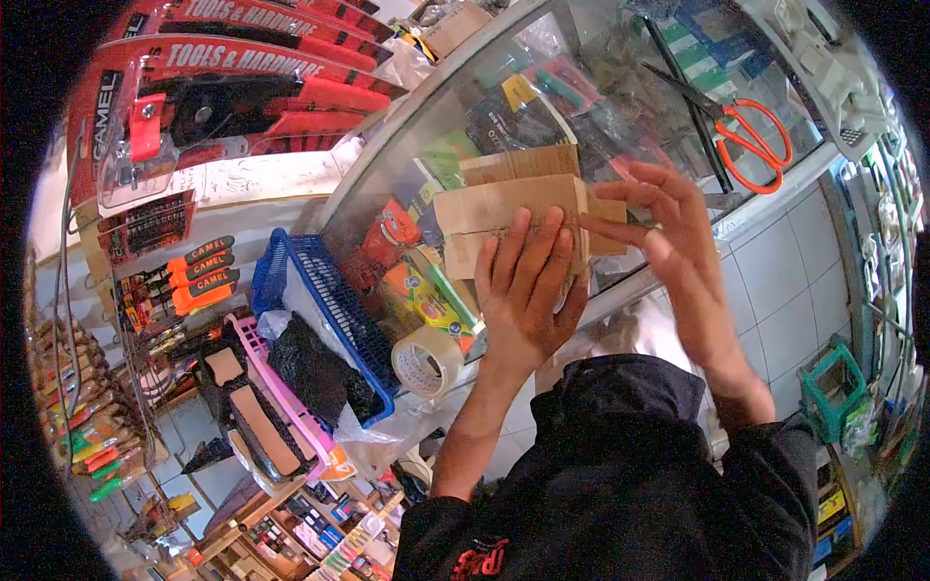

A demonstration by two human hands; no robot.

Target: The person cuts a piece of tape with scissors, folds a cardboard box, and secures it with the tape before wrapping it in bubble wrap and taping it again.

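A small brown cardboard box rests on the glass counter in front of me. One flap stands out at its far side and another sticks out to the right. My left hand lies on the box's upper face, fingers stretched out and pressing on it. At the right edge my right hand has its fingers spread, with one fingertip at the box's edge. No object shows in its grasp. What is inside the box is hidden. A roll of clear tape stands just left of my left wrist.
Scissors with orange handles lie on the glass counter, beyond my right hand. Packaged goods show beneath the glass. A blue basket and a pink basket sit at left, below hanging red tool packs. White floor tiles show at right.
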